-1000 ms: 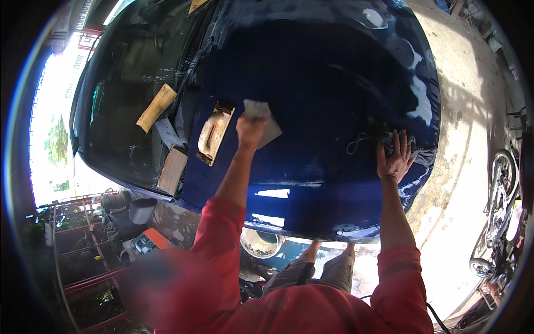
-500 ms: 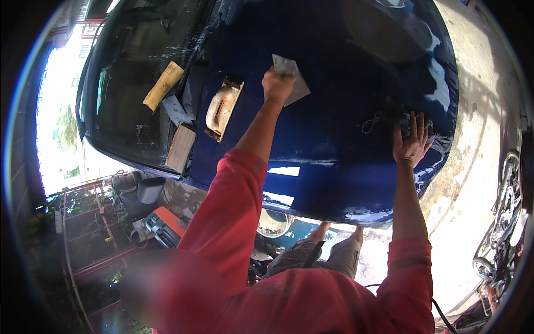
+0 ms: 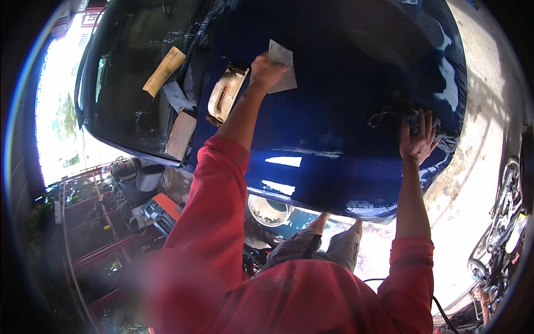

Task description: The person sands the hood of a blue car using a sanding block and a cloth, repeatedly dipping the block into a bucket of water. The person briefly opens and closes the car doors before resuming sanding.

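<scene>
The left hand (image 3: pixel 267 71) is closed on a thin grey sheet (image 3: pixel 285 69), its fingers gripping the left edge. The sheet is flat, matte and straight-edged, with a pointed corner at the top, and lies over the glossy dark-blue car hood (image 3: pixel 322 111), left of the hood's middle.

The right hand (image 3: pixel 418 142) is open, palm down, its fingers spread and straight, touching a crumpled dark cloth (image 3: pixel 438 129) on the hood's right part. A thin dark loop of cord (image 3: pixel 381 118) curls out on the hood just beside the cloth.

Just left of the left forearm, a long sanding block (image 3: pixel 225 96) rests on the hood, its cream-coloured handle worn and smudged, with dark clamps at both ends. Farther left, by the base of the dark glass windscreen (image 3: pixel 133 106), lie a curled yellow strip (image 3: pixel 164 71), a smooth grey strip (image 3: pixel 177 96) and a rectangular, light-brown block (image 3: pixel 181 134).

The hood reflects bright white patches and bears a pale, streaky smear near its lower edge. Both arms wear soft red sleeves (image 3: pixel 217 178). Below the hood, a round, pale bucket (image 3: pixel 267 210) stands near the bare legs.
</scene>
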Motion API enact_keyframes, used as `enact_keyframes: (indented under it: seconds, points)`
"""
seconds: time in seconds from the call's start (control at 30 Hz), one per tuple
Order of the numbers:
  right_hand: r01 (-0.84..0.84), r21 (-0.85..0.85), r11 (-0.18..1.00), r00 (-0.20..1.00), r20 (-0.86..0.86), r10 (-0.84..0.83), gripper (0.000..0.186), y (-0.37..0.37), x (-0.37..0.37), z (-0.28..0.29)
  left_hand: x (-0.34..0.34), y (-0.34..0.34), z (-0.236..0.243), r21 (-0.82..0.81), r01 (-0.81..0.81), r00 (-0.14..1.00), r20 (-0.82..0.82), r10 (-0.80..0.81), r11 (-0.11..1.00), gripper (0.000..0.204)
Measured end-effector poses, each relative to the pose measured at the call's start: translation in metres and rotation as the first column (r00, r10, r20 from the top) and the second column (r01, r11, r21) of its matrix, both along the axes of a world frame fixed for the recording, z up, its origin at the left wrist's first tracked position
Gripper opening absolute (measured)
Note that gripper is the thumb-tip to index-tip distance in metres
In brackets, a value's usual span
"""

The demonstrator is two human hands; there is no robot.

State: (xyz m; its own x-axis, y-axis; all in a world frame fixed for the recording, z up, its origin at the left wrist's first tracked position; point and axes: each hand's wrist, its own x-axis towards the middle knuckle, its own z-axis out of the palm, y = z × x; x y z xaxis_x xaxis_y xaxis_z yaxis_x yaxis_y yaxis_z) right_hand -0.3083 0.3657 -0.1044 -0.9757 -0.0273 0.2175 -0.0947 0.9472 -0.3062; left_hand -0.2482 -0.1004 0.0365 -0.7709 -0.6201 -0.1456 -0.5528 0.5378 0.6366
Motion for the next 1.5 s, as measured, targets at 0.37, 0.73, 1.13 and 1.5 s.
enact_keyframes:
  seconds: [0.37,0.73,1.13,1.5]
  points:
    - [-0.008,0.002,1.000,0.999,-0.032,0.008,0.075,0.001,-0.003,-0.008,-0.008,0.009,-0.028,-0.060,0.136,0.989,0.059,-0.132,0.989,0.035]
    - [0.006,-0.013,1.000,1.000,-0.006,-0.006,0.076,0.000,-0.003,-0.005,0.049,0.082,-0.034,0.007,-0.006,0.991,-0.136,0.007,1.000,0.043]
    - [0.000,-0.013,1.000,1.000,-0.020,0.000,0.074,0.001,-0.003,-0.006,0.057,0.099,-0.034,0.057,-0.196,0.958,-0.202,0.203,0.979,0.030]
    - [0.008,0.000,1.000,1.000,0.020,-0.008,0.075,0.001,-0.001,-0.001,0.065,0.088,-0.029,0.011,-0.273,0.958,-0.091,0.273,0.962,0.036]
